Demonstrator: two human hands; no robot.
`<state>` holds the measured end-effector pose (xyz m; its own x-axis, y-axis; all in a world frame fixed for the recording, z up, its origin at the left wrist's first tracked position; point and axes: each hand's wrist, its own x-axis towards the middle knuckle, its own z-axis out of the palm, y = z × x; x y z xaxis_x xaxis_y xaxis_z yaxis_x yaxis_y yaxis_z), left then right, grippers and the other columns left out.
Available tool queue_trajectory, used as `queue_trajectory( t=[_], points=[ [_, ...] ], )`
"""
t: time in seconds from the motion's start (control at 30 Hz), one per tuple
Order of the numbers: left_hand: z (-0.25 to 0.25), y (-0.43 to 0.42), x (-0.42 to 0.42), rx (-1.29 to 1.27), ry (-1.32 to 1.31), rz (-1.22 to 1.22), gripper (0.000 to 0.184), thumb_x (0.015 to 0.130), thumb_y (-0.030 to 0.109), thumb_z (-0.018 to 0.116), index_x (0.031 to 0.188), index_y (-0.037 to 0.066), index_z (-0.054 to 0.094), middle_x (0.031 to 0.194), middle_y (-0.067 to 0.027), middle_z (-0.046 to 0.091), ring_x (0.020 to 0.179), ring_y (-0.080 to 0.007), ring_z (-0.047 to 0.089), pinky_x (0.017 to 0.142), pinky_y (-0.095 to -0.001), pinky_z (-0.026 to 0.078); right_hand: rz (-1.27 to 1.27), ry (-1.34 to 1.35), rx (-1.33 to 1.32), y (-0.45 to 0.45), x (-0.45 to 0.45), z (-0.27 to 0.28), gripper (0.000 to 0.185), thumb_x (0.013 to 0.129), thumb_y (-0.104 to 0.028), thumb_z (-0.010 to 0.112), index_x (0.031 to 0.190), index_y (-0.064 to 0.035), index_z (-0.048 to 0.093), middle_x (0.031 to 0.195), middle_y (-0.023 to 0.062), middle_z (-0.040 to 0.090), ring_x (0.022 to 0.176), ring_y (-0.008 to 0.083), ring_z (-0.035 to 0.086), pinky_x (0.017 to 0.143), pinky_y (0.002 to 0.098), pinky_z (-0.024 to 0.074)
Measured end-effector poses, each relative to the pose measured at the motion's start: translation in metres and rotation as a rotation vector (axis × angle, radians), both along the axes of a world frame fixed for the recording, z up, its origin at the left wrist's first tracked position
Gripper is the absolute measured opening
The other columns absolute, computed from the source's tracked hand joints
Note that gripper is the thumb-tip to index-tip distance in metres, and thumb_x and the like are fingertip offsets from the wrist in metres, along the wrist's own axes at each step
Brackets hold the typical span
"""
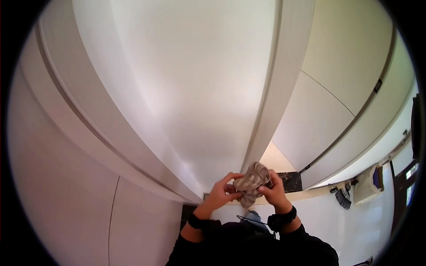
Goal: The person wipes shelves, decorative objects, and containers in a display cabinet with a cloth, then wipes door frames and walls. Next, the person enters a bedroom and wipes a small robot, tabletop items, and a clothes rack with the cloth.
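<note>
L hand (219, 193) grips cloth (251, 181) at its 8 o'clock, R hand (275, 191) at 4 o'clock, fingers pinching. Bunched, it cd prob. slip if either pinch slackens.

Beneath me runs a pale, glossy floor (317, 215), with a dark marbled strip (291, 181) set in it at my one o'clock. Toward two o'clock lies a dark object (343, 199), hard to make out, near a pale box (365, 185).
</note>
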<state>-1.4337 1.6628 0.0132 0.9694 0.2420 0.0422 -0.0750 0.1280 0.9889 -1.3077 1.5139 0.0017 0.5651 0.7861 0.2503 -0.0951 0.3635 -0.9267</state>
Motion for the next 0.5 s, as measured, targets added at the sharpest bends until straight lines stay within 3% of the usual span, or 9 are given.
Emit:
queue_trajectory(
  t=[0.13, 0.2, 0.3, 0.33, 0.43, 0.47, 0.5],
  points=[
    [0.03, -0.007, 0.031, 0.054, -0.206, 0.179, 0.04, 0.066, -0.01, 0.054, 0.104, 0.0, 0.048, 0.087, -0.006, 0.054, 0.062, -0.0075, 0.053, 0.048, -0.0193, 0.041, -0.099, -0.129, 0.08, -0.005, 0.041, 0.033, 0.043, 0.071, -0.006, 0.063, 0.109, 0.002, 0.044, 0.104, 0.0062, 0.049, 0.096, 0.0145, 0.047, 0.083, 0.027, 0.0378],
    [0.047, -0.014, 0.04, 0.028, -0.292, 0.287, 0.036, 0.067, -0.011, 0.051, 0.102, -0.003, 0.048, 0.089, -0.007, 0.051, 0.06, -0.0075, 0.051, 0.048, -0.0192, 0.041, -0.45, -0.388, 0.09, -0.002, 0.059, 0.034, 0.037, 0.073, 0.0, 0.059, 0.107, 0.0031, 0.045, 0.109, 0.0091, 0.045, 0.096, 0.0156, 0.047, 0.081, 0.0265, 0.0391],
    [0.051, -0.014, 0.056, -0.016, -0.439, 0.445, 0.029, 0.07, -0.013, 0.047, 0.098, -0.005, 0.049, 0.085, -0.0064, 0.05, 0.053, -0.0085, 0.048, 0.045, -0.0195, 0.04, -0.629, -0.664, 0.332, 0.021, 0.077, 0.06, 0.034, 0.078, 0.005, 0.049, 0.111, 0.0021, 0.041, 0.106, 0.0089, 0.048, 0.092, 0.0174, 0.049, 0.079, 0.0269, 0.0411],
    [0.046, -0.016, 0.058, -0.026, -0.439, 0.469, 0.029, 0.07, -0.013, 0.047, 0.098, -0.005, 0.049, 0.085, -0.0064, 0.05, 0.053, -0.0085, 0.048, 0.045, -0.0195, 0.04, -0.685, -0.792, 0.375, 0.029, 0.081, 0.066, 0.035, 0.078, 0.005, 0.049, 0.112, 0.002, 0.04, 0.11, 0.0106, 0.043, 0.097, 0.0191, 0.046, 0.08, 0.0271, 0.0397],
    [0.024, -0.02, 0.058, -0.162, -0.35, 0.511, 0.025, 0.074, -0.004, 0.049, 0.099, -0.004, 0.048, 0.065, -0.0043, 0.051, 0.047, -0.0059, 0.045, 0.044, -0.018, 0.038, -0.735, -0.994, 0.231, 0.056, 0.096, 0.06, 0.035, 0.077, 0.003, 0.053, 0.109, 0.0016, 0.04, 0.112, 0.0114, 0.033, 0.102, 0.0214, 0.041, 0.084, 0.0285, 0.0357],
    [0.029, -0.027, 0.065, -0.152, -0.346, 0.51, 0.025, 0.074, -0.004, 0.049, 0.099, -0.004, 0.048, 0.065, -0.0043, 0.051, 0.047, -0.0059, 0.045, 0.044, -0.018, 0.038, -0.766, -0.902, 0.183, 0.058, 0.103, 0.064, 0.043, 0.069, -0.002, 0.062, 0.107, -0.0006, 0.042, 0.11, 0.0181, 0.036, 0.103, 0.0307, 0.038, 0.083, 0.0346, 0.0342],
    [0.018, -0.024, 0.06, -0.21, -0.316, 0.502, 0.023, 0.075, -0.003, 0.049, 0.098, -0.004, 0.048, 0.065, -0.0045, 0.051, 0.047, -0.006, 0.045, 0.043, -0.018, 0.038, -0.846, -0.983, 0.107, 0.063, 0.099, 0.059, 0.041, 0.069, -0.002, 0.062, 0.105, -0.0009, 0.043, 0.109, 0.0185, 0.036, 0.1, 0.03, 0.04, 0.08, 0.0335, 0.0362]
  ],
)
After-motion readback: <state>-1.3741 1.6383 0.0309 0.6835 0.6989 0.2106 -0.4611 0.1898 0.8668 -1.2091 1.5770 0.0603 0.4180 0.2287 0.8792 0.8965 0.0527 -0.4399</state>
